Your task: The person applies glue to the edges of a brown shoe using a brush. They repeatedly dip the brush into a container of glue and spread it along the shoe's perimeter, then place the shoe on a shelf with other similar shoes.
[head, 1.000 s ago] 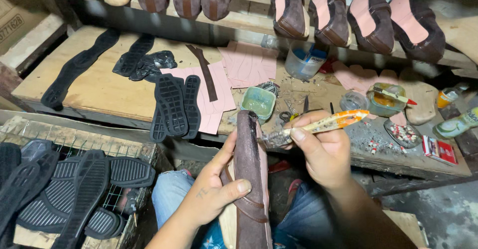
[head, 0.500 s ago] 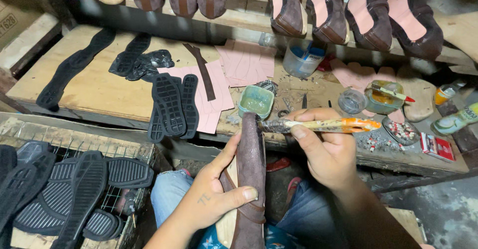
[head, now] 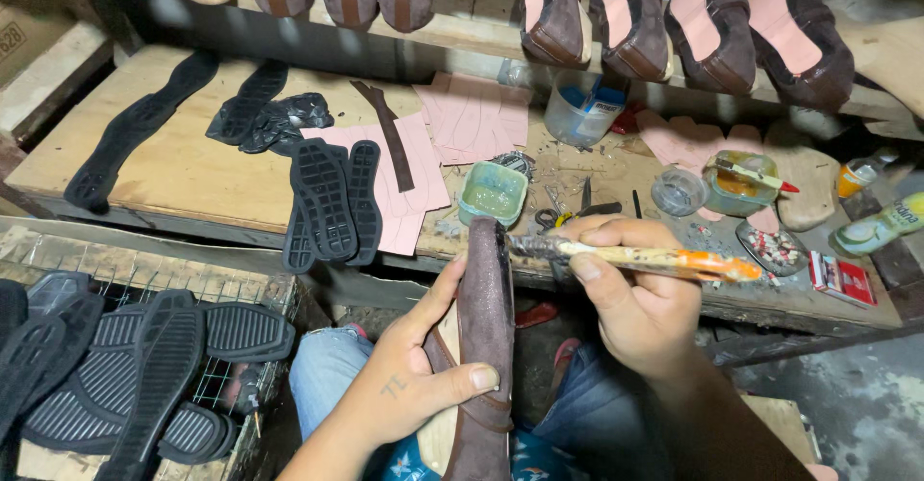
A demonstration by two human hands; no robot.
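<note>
From the head camera, looking down over the person's lap, the left hand [head: 409,385] is wrapped around a brown suede shoe [head: 486,337] that stands on its heel between the knees, toe pointing up toward the workbench [head: 192,168]; the thumb presses across the front of the shoe and the fingers curl behind it, so the hand is closed firmly on it. The right hand [head: 630,298] is closed on a brush [head: 626,255] with an orange, glue-caked handle, thumb and fingers pinching the handle near its middle, and the bristle end touches the upper edge of the shoe near the toe. Just beyond the toe, on the bench's front edge, sits a small green tub [head: 493,190], with scissors [head: 568,214] lying beside it. To the left on the bench are black rubber soles [head: 332,202] resting partly on pink insole sheets [head: 462,120], and more dark sole pieces lie farther left. To the right stand a clear plastic cup [head: 582,111], a jar of yellow glue [head: 739,183] and a small red box [head: 842,279]. On the shelf behind, brown shoes on forms [head: 626,10] are lined up sole upward. At lower left, a wire basket [head: 241,293] holds a pile of black treaded soles [head: 125,366].
</note>
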